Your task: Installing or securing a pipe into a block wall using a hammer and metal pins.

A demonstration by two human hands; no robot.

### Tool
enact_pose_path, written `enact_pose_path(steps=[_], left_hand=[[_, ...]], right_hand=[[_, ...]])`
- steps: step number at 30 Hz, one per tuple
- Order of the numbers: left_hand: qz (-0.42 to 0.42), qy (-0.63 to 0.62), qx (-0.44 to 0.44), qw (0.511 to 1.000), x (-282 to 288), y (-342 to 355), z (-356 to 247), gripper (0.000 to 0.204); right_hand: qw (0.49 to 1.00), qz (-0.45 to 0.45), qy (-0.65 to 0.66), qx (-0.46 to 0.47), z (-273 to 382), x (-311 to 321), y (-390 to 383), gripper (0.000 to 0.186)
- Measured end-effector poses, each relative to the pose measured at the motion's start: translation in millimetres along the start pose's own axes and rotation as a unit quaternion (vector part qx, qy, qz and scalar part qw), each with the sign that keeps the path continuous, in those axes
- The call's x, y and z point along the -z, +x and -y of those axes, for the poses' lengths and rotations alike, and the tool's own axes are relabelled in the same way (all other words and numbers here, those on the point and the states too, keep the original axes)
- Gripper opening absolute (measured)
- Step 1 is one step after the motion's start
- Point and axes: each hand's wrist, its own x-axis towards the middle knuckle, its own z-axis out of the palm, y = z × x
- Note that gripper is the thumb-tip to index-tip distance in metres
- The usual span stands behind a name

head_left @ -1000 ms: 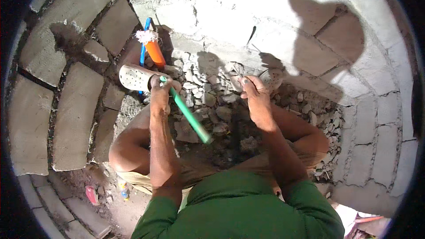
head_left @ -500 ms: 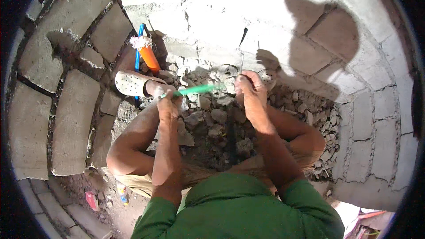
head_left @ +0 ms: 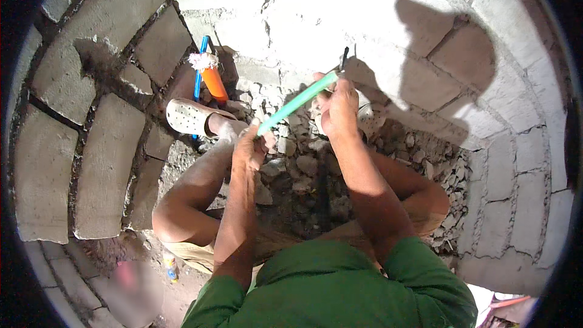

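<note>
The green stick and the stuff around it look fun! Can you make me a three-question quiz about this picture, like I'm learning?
1. True or false: the left hand grips the lower end of the green stick.
2. Which colour is the bar right beside the orange tube? A) pink B) blue C) black
3. Fill in: broken ____ lies between the person's folded legs.

Key: 1. True. 2. B, the blue bar. 3. Rubble.

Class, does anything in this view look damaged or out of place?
Yes: at upper left, a dark, ragged hollow interrupts the blockwork, unlike the straighter joints nearby. Loose, broken rubble also lies untidily across the middle.
</note>
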Motion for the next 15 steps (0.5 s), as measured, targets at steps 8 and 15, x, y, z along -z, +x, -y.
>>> enact_pose_path(steps=[8, 15], left_hand=[[0.288, 0.265, -0.047, 0.919, -106.1, -65.4, -26.0, 0.024], [0.145, 0.534, -0.527, 0.645, -219.1, -24.8, -113.1, 0.044]], right_hand=[[0.976, 0.101, -0.182, -0.068, 25.6, -17.5, -12.4, 0.021], [0.906, 0.114, -0.305, 0.272, 106.6, -17.9, 13.0, 0.019]])
